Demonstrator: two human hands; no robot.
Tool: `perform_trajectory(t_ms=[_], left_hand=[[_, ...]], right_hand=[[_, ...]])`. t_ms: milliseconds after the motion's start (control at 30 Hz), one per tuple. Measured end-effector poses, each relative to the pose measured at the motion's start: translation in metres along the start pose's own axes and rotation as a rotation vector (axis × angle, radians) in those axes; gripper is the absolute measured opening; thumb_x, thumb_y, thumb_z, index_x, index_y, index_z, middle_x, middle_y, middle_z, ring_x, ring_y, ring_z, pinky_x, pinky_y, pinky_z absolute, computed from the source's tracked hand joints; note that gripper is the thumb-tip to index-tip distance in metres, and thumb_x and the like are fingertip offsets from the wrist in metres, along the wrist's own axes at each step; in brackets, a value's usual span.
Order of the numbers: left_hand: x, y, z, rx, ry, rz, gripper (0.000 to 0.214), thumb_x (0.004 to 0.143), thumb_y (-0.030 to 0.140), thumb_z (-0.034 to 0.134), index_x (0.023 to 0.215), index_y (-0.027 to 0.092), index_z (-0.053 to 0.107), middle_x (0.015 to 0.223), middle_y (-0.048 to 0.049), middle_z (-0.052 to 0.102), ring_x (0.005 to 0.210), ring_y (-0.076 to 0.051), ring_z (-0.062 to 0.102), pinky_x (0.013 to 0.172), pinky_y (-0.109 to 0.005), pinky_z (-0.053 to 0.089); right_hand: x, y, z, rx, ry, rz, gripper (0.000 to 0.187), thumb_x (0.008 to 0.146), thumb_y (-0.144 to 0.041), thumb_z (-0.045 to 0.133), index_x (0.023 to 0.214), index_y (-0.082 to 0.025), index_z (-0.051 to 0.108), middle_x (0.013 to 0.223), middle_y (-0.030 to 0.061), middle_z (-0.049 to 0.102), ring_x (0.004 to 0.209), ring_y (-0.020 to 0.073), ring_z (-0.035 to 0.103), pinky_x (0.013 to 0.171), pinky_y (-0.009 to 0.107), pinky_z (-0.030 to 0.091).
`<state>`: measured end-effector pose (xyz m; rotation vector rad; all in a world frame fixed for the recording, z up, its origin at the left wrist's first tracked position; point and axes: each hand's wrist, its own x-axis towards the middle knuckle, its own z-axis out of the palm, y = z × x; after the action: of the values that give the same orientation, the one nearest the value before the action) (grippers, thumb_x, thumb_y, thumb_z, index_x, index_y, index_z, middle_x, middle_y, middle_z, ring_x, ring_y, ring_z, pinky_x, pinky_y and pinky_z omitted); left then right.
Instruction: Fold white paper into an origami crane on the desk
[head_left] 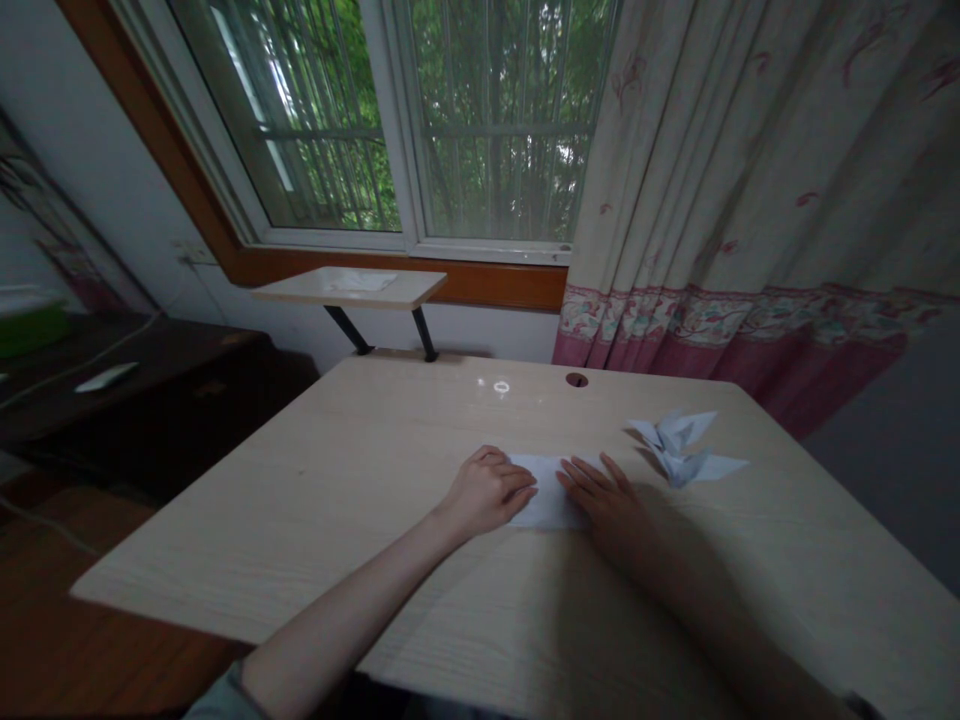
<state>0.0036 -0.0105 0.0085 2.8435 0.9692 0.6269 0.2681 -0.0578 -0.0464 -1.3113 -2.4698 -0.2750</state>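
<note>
A white sheet of paper [546, 492] lies flat on the light wood-grain desk [360, 480] between my two hands. My left hand [491, 492] is at its left edge, fingers curled and together over the paper; the thumb side is partly hidden. On the right part of the sheet rests my right hand [606, 502], fingers spread and laid flat. Just beyond that hand, to the right, stand folded white paper cranes [682, 450], close together with pointed wings out.
At the desk's far left, a small raised shelf [307, 283] on black supports carries a white sheet [364, 281]. A round cable hole [577, 380] is near the back edge. Behind are a window [495, 130] and a patterned curtain [720, 200]. A dark cabinet [172, 365] stands left.
</note>
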Motion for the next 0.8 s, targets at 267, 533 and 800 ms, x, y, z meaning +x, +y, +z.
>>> perform_trajectory(t_ms=[267,533,800], left_hand=[[-0.001,0.0,0.011,-0.052,-0.099,-0.031,0.044,0.104,0.044,0.05,0.14,0.021,0.059,0.145,-0.0082,0.061,0.131,-0.025,0.058,0.111,-0.042,0.046],[-0.005,-0.004,0.021,-0.048,-0.197,-0.041,0.053,0.109,0.043,0.038,0.155,0.019,0.04,0.162,-0.0119,0.038,0.152,-0.024,0.034,0.125,-0.046,0.028],[-0.006,-0.003,0.023,0.032,-0.234,-0.1,0.057,0.109,0.052,0.032,0.161,0.029,0.028,0.166,-0.005,0.03,0.157,-0.03,0.018,0.125,-0.056,0.019]], right_hand=[[0.001,-0.001,0.011,0.124,0.033,0.009,0.067,0.09,-0.002,0.032,0.154,-0.019,0.044,0.154,0.01,0.052,0.142,0.0201,0.049,0.112,0.042,0.051],[0.008,-0.011,0.005,0.07,0.004,0.016,0.053,0.101,-0.019,0.037,0.154,-0.013,0.043,0.155,0.0166,0.048,0.146,0.0275,0.044,0.117,0.053,0.043],[0.007,-0.012,0.002,-0.017,-0.02,0.056,0.051,0.102,-0.024,0.042,0.152,-0.014,0.046,0.156,0.0144,0.049,0.148,0.0334,0.039,0.117,0.058,0.04]])
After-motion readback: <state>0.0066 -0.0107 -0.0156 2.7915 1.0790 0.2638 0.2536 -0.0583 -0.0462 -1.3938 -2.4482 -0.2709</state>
